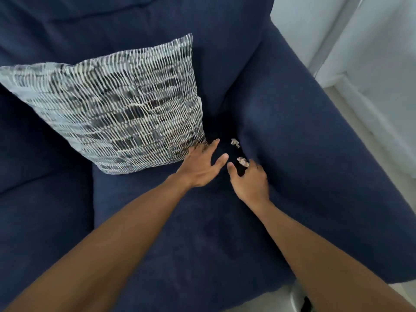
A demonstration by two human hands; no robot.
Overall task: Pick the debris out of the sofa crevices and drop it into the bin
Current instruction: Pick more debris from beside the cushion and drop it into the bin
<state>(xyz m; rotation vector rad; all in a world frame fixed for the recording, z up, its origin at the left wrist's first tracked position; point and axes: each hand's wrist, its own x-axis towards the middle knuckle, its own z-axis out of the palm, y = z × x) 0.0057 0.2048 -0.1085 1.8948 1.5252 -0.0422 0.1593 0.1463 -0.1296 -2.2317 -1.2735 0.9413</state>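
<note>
Both hands are down on the navy sofa (pixel 292 136) seat: the left hand (pixel 200 167) lies flat with fingers (pixel 221 159) spread wide, holding nothing, its fingertips touching the lower corner of the patterned cushion (pixel 117 109). The right hand (pixel 249 181) has its fingers (pixel 253 164) curled and half open, tips just touching one pale scrap of debris (pixel 243 161). A second scrap (pixel 235 143) lies just beyond them, in the crevice beside the armrest.
</note>
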